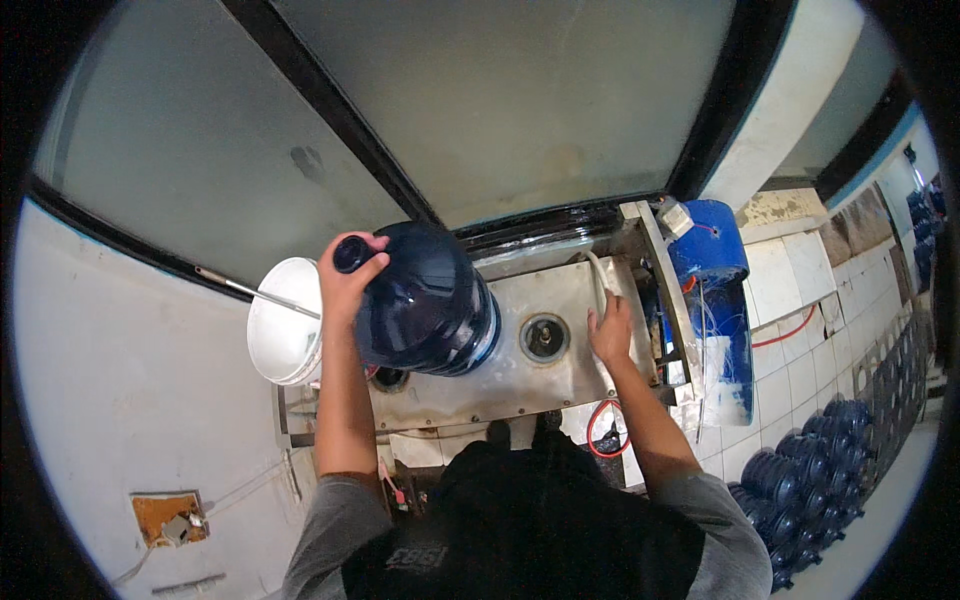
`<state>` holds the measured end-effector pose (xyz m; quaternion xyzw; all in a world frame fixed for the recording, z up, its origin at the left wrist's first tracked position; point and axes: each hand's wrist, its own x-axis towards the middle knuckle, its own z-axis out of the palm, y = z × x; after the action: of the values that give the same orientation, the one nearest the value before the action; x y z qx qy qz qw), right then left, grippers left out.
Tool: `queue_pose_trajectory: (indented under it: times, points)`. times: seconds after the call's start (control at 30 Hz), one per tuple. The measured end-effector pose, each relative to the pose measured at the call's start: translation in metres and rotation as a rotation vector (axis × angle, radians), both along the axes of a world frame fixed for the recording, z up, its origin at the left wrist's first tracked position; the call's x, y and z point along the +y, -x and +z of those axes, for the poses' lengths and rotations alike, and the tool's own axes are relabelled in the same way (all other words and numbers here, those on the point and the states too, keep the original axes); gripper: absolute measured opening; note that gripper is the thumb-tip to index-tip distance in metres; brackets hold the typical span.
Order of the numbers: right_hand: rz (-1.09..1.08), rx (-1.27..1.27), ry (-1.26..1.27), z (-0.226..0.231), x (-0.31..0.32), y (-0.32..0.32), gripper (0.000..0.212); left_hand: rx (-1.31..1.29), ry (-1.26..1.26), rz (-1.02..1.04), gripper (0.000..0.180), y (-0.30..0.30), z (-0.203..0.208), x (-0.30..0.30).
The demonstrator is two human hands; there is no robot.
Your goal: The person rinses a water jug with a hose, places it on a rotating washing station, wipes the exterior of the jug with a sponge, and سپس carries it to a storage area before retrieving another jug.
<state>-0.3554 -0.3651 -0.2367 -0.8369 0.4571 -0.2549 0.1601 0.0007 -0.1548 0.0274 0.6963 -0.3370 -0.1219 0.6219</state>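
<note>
My left hand (345,285) is wrapped around the neck of a large blue water jug (425,295). The jug is tilted, with its mouth toward the left and its base resting near the steel counter (505,390). On the counter's right side, my right hand (612,332) closes over a pale hose (598,268); its fingers partly cover the hose. Between the jug and that hand lies a round opening with a fitting (545,338) in the counter top. A second round opening (390,379) shows partly under the jug.
A white bucket (268,345) with a metal rod (262,294) across it stands at the left. Blue drums (708,238) sit beyond the counter's right-hand frame. A red hose (592,432) loops below my right forearm. Several blue jugs (800,485) are grouped at the lower right.
</note>
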Motion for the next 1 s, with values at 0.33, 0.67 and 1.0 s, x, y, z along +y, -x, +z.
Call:
queue_pose_trajectory:
  times: [0.33, 0.67, 1.0]
  points:
    - [-0.229, -0.677, -0.761, 0.0, 0.166, 0.143, 0.021, -0.082, 0.252, -1.259, 0.027, 0.112, 0.04, 0.0]
    - [-0.766, -1.573, -1.156, -0.003, 0.318, 0.289, 0.045, 0.868, 0.562, -0.985, 0.036, 0.219, 0.0, -0.008]
    - [-1.216, -1.53, -0.63, 0.013, 0.47, 0.454, 0.048, 1.404, 0.011, -0.835, 0.027, 0.476, -0.141, -0.041]
